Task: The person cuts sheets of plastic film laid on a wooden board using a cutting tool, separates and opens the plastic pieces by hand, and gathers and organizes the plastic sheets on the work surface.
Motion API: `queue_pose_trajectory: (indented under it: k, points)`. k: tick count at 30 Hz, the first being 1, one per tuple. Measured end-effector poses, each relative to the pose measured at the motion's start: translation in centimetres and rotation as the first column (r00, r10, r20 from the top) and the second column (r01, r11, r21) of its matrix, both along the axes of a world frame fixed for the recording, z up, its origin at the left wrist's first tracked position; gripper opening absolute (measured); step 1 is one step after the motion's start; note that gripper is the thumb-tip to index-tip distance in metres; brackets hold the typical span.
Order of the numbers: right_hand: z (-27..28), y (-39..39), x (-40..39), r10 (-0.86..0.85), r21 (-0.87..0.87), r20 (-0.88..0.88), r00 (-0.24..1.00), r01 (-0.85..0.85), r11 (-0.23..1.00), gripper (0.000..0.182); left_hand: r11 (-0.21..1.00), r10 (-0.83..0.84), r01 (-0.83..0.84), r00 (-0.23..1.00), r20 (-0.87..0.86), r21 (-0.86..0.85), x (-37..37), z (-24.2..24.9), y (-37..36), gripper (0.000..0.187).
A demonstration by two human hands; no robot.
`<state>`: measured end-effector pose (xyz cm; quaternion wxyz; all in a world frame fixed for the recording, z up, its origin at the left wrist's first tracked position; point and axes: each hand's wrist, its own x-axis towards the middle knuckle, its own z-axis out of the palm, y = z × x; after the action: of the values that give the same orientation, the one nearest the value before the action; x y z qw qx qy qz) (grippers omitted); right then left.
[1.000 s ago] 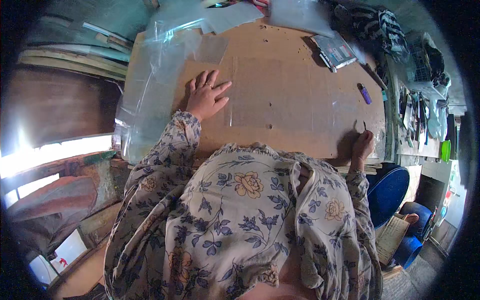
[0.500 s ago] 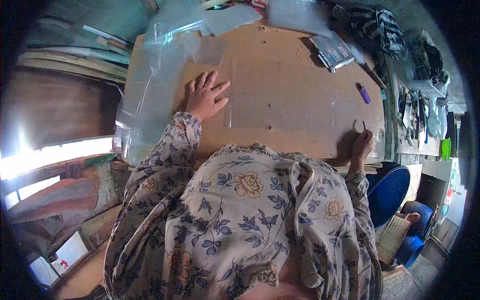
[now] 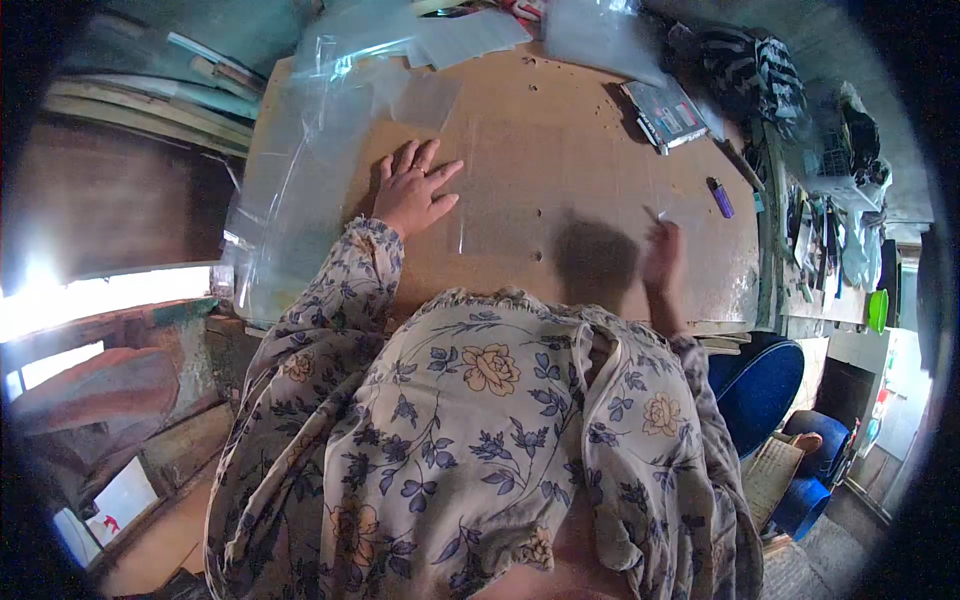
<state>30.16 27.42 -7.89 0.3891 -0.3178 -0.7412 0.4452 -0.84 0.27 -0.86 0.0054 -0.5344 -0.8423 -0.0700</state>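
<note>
My left hand (image 3: 412, 195), with a ring on it, lies flat with fingers spread at the left edge of a clear plastic sheet (image 3: 515, 165). The sheet is spread over the brown board tabletop (image 3: 500, 90). My right hand (image 3: 663, 258) is raised above the right part of the sheet, slightly blurred, its shadow falling to the left. Its fingers are pinched on a small thin strip (image 3: 654, 214), whose exact kind I cannot make out. To the right of that hand lies a purple lighter (image 3: 720, 198).
More clear plastic (image 3: 310, 170) covers the table's left side, and stacked plastic sheets (image 3: 465, 40) lie at the back. A dark printed packet (image 3: 662, 115) sits at the back right. Beside the table on the right stand blue containers (image 3: 757, 385) and a basket (image 3: 850, 165).
My right hand has moved left and a little away from me, over the sheet, with the thin strip still in its fingers. My left hand has stayed in place.
</note>
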Motion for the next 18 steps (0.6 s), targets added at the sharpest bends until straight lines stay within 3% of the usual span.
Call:
queue_pose_trajectory:
  k: [3,5,7,18]
  points:
    - [7.3,-6.8,-8.0,0.195,0.035,0.357,0.913,-0.221,0.975,0.013,1.000,-0.007,0.006,0.999,0.032,0.015,0.0,0.3,-0.3,0.048]
    - [8.0,-8.2,-11.6,0.363,-0.036,0.373,0.854,-0.378,0.925,0.013,1.000,0.001,-0.001,1.000,0.027,-0.001,0.5,0.6,0.0,0.049]
    - [8.9,-9.1,-14.1,0.436,0.054,0.457,0.775,-0.513,0.856,0.014,1.000,0.004,-0.004,1.000,0.022,-0.015,0.8,0.7,0.4,0.050]
    - [6.8,-10.2,-18.4,0.453,0.109,0.506,0.734,-0.575,0.811,0.016,0.999,0.039,-0.038,0.998,0.045,-0.024,0.8,0.8,0.5,0.052]
